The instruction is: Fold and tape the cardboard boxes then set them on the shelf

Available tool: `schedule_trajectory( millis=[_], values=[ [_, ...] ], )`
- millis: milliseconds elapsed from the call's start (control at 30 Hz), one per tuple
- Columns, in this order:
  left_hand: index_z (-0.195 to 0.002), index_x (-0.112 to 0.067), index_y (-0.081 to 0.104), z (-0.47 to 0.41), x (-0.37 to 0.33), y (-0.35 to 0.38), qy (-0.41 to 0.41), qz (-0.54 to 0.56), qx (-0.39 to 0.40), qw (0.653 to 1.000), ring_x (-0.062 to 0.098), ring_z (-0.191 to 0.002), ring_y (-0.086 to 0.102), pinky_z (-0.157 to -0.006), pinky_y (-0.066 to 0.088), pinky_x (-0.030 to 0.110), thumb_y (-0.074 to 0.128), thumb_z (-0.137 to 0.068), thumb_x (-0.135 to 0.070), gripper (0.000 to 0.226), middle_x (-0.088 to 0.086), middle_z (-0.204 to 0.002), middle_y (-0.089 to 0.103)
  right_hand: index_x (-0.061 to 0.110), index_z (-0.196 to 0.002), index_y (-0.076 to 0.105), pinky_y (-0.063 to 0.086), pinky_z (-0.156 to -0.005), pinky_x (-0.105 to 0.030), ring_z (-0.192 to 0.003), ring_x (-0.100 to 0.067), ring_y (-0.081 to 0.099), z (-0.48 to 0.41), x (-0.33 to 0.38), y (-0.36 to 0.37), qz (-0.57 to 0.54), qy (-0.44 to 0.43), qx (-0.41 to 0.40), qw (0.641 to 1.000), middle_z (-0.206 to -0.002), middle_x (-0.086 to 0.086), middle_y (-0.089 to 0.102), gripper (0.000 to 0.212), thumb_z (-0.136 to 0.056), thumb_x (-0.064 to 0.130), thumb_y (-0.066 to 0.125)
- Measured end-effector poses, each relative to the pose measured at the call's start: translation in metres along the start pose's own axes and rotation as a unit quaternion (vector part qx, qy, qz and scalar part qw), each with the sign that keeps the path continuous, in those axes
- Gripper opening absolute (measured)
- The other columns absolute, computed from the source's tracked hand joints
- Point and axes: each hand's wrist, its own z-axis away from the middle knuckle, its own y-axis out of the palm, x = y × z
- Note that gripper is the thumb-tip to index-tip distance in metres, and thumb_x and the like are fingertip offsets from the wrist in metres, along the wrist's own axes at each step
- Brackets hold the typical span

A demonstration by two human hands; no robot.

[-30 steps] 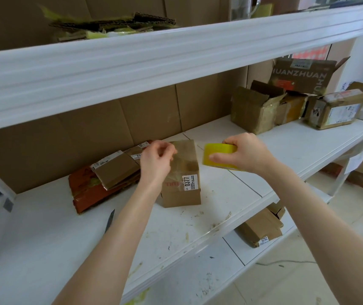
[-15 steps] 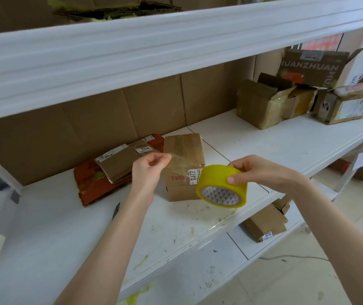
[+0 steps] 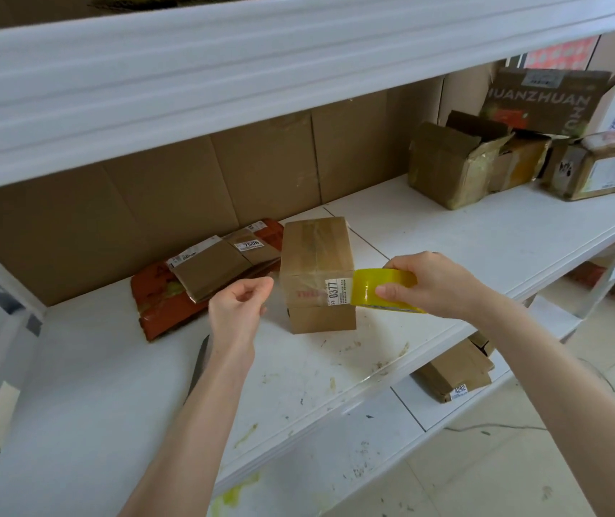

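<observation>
While right hand (image 3: 438, 285) grips tape roll (image 3: 376, 291), left hand (image 3: 237, 311) curls beside box (image 3: 317, 263).

The right grip (image 3: 436, 283) covers part of the tape (image 3: 373, 289), which hides a corner of the box (image 3: 315, 255). Whether the left grip (image 3: 237, 311) pinches a strand is unclear. A dark object (image 3: 201, 356) is half hidden behind the left forearm (image 3: 201, 423).

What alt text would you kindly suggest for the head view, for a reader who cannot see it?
A right hand holds a yellow tape roll by a closed cardboard box on a white shelf; the left hand, fingers pinched, is left of it. More boxes sit far right.
</observation>
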Motion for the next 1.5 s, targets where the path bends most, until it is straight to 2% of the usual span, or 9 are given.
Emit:
schedule_trajectory(
  millis=[67, 200, 533, 1000, 1100, 1200, 1300, 1433, 1500],
  values=[
    [-0.074, -0.025, 0.073, -0.001, 0.002, -0.003, 0.005, 0.009, -0.011, 1.000, -0.009, -0.062, 0.060, -0.064, 0.052, 0.023, 0.073, -0.083, -0.022, 0.009, -0.017, -0.068, 0.069, 0.025, -0.117, 0.059, 0.046, -0.070, -0.031, -0.086, -0.016, 0.054, 0.000, -0.004, 0.005, 0.088, 0.020, -0.055, 0.994, -0.101, 0.001, 0.065, 0.041, -0.092, 0.056, 0.047],
    [-0.074, -0.026, 0.072, -0.005, -0.003, 0.000, 0.021, 0.022, -0.012, 0.999, -0.006, -0.060, 0.059, -0.064, 0.051, 0.016, 0.074, -0.082, -0.022, 0.010, -0.017, -0.065, 0.068, 0.028, -0.118, 0.061, 0.036, -0.067, -0.028, -0.084, -0.019, 0.051, -0.001, -0.008, 0.010, 0.072, 0.034, -0.118, 0.990, -0.096, 0.002, 0.063, 0.038, -0.092, 0.054, 0.049],
    [-0.074, -0.029, 0.069, -0.017, 0.009, 0.005, 0.024, 0.025, -0.032, 0.999, -0.011, -0.064, 0.060, -0.055, 0.044, 0.004, 0.073, -0.083, -0.019, 0.014, -0.020, -0.065, 0.068, 0.027, -0.113, 0.064, 0.049, -0.081, -0.038, -0.094, -0.025, 0.061, -0.021, -0.003, 0.022, 0.075, 0.068, -0.162, 0.982, -0.099, -0.002, 0.068, 0.034, -0.091, 0.051, 0.053],
    [-0.082, -0.018, 0.068, -0.048, 0.032, 0.041, -0.043, 0.026, 0.048, 0.998, 0.022, -0.083, 0.068, -0.076, 0.056, 0.029, 0.062, -0.092, -0.015, 0.012, 0.007, -0.084, 0.071, 0.028, -0.111, 0.063, 0.042, -0.072, -0.032, -0.086, -0.019, 0.052, -0.061, -0.006, 0.047, 0.042, 0.133, -0.107, 0.984, -0.091, 0.001, 0.061, 0.034, -0.091, 0.053, 0.053],
    [-0.092, -0.023, 0.062, -0.050, 0.032, 0.044, 0.004, -0.017, 0.031, 0.999, 0.017, -0.086, 0.069, -0.073, 0.057, 0.026, 0.061, -0.092, -0.017, 0.006, 0.003, -0.094, 0.069, 0.028, -0.109, 0.063, 0.040, -0.069, -0.031, -0.080, -0.018, 0.050, -0.064, -0.004, 0.048, 0.040, 0.139, -0.103, 0.984, -0.084, 0.004, 0.057, 0.035, -0.090, 0.055, 0.053],
    [-0.111, -0.023, 0.052, -0.053, 0.032, 0.043, 0.016, -0.052, 0.021, 0.998, 0.016, -0.098, 0.063, -0.077, 0.059, 0.033, 0.065, -0.090, -0.019, 0.025, -0.001, -0.114, 0.059, 0.027, -0.108, 0.064, 0.040, -0.067, -0.030, -0.079, -0.019, 0.053, -0.064, -0.001, 0.046, 0.041, 0.137, -0.095, 0.985, -0.084, 0.004, 0.058, 0.034, -0.090, 0.054, 0.054],
    [-0.104, -0.021, 0.058, -0.052, 0.028, 0.038, 0.008, -0.126, 0.023, 0.992, 0.022, -0.100, 0.061, -0.087, 0.055, 0.040, 0.061, -0.091, -0.012, 0.017, 0.005, -0.118, 0.057, 0.027, -0.106, 0.065, 0.041, -0.063, -0.028, -0.079, -0.017, 0.055, -0.061, 0.005, 0.044, 0.042, 0.126, -0.080, 0.988, -0.085, 0.005, 0.060, 0.037, -0.088, 0.058, 0.054],
    [-0.106, -0.012, 0.069, -0.028, 0.016, 0.032, 0.211, -0.156, -0.087, 0.961, 0.018, -0.107, 0.056, -0.092, 0.039, 0.010, 0.048, -0.092, 0.003, 0.029, 0.004, -0.116, 0.056, 0.027, -0.105, 0.066, 0.040, -0.061, -0.027, -0.080, -0.016, 0.055, -0.058, 0.011, 0.049, 0.015, 0.128, -0.077, 0.989, -0.085, 0.006, 0.059, 0.040, -0.086, 0.060, 0.056],
    [-0.115, -0.008, 0.067, -0.015, 0.010, 0.038, 0.355, -0.207, -0.044, 0.911, 0.021, -0.116, 0.054, -0.101, 0.038, 0.020, 0.044, -0.093, 0.001, 0.033, 0.008, -0.121, 0.060, 0.025, -0.108, 0.066, 0.042, -0.065, -0.028, -0.082, -0.017, 0.054, -0.058, 0.011, 0.049, -0.008, 0.131, -0.071, 0.989, -0.088, 0.005, 0.059, 0.041, -0.086, 0.059, 0.058]
  ],
)
